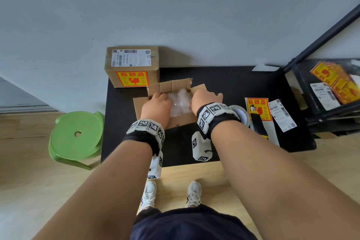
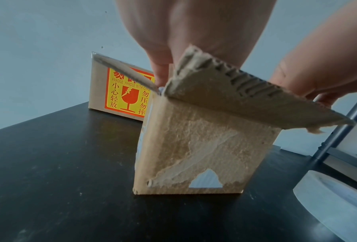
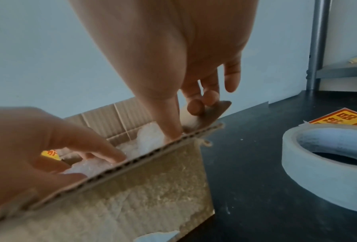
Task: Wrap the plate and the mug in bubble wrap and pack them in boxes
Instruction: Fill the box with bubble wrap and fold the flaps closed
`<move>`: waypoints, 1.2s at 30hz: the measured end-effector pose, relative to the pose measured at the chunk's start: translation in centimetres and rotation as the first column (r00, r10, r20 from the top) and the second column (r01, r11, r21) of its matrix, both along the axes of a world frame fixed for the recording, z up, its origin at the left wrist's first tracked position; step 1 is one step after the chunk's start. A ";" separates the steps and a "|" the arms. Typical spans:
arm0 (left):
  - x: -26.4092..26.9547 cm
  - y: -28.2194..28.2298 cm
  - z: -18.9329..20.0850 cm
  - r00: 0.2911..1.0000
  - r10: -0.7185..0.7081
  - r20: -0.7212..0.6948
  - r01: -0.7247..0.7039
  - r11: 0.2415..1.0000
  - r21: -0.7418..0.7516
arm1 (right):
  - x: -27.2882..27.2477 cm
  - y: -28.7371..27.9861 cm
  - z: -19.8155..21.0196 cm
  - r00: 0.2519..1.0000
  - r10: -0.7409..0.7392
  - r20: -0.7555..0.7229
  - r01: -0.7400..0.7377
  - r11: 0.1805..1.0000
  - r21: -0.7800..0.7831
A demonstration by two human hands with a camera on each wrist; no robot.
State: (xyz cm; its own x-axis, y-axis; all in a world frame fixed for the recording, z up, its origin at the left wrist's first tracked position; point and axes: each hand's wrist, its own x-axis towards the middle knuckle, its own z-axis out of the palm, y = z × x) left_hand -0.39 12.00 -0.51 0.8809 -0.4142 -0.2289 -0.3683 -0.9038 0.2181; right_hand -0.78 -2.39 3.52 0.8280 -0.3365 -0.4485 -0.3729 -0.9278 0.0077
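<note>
An open cardboard box stands mid-table with its flaps up. A bubble-wrapped bundle lies inside; what it wraps is hidden. My left hand reaches in from the left. In the right wrist view its fingers lie nearly straight on the wrap. My right hand is at the box's right side. Its thumb goes down inside against the wrap, and its curled fingers hold the right flap. The left wrist view shows the box's torn near wall.
A sealed box with a fragile sticker stands at the back left of the black table. A tape roll lies just right of the open box, with fragile stickers and labels beyond. A black shelf stands at the right, a green stool at the left.
</note>
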 end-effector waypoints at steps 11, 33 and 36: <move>0.2 0.0 -0.3 1.000 -0.003 0.007 0.003 1.000 0.004 | 0.4 -0.1 -2.0 0.996 0.089 -0.007 -0.090 0.993 -0.081; -0.7 -0.3 0.0 1.000 0.003 0.001 -0.003 1.000 0.021 | 0.2 0.2 -2.6 0.985 0.111 0.133 -0.106 0.993 -0.045; -0.6 -0.2 -0.4 1.000 0.007 0.014 -0.007 1.000 -0.001 | 1.2 -0.7 -3.2 0.997 0.040 0.068 -0.042 0.999 0.015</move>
